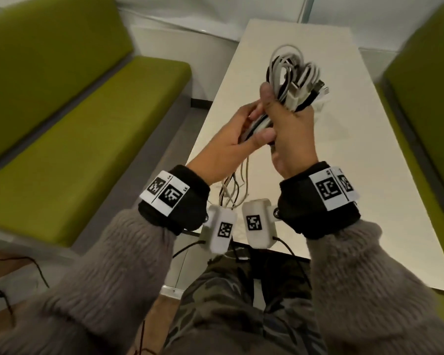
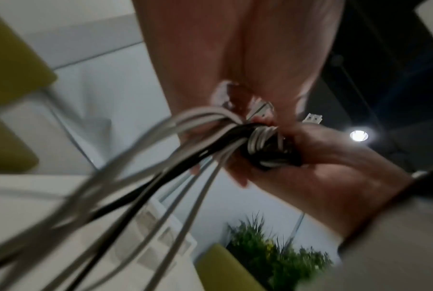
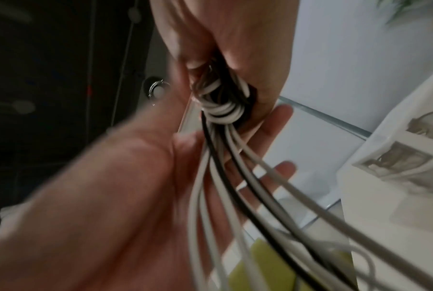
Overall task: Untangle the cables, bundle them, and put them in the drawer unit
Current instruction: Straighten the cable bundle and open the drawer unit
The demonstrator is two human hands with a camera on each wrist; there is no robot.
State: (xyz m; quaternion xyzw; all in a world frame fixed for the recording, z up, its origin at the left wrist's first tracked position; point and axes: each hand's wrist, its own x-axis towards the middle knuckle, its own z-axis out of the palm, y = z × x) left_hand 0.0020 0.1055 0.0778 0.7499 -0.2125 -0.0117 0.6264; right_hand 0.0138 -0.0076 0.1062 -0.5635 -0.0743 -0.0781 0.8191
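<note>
A bundle of white and black cables [image 1: 290,73] is held in the air over the white table [image 1: 369,175]. My right hand [image 1: 290,124] grips its middle, where a white cable is wound round the others [image 2: 262,141]. Loops and plugs stick out above the fist. My left hand [image 1: 251,131] holds the strands just below, thumb pressing across them with the fingers behind [image 3: 282,116]. Loose cable ends [image 1: 232,185] hang down between my wrists. The white drawer unit [image 3: 397,157] with open compartments shows blurred in both wrist views [image 2: 160,236].
Green upholstered benches stand on the left [image 1: 87,124] and right [image 1: 426,98] of the table. A green plant [image 2: 272,252] shows in the left wrist view. Thin black wires [image 1: 10,290] trail on the floor at the lower left.
</note>
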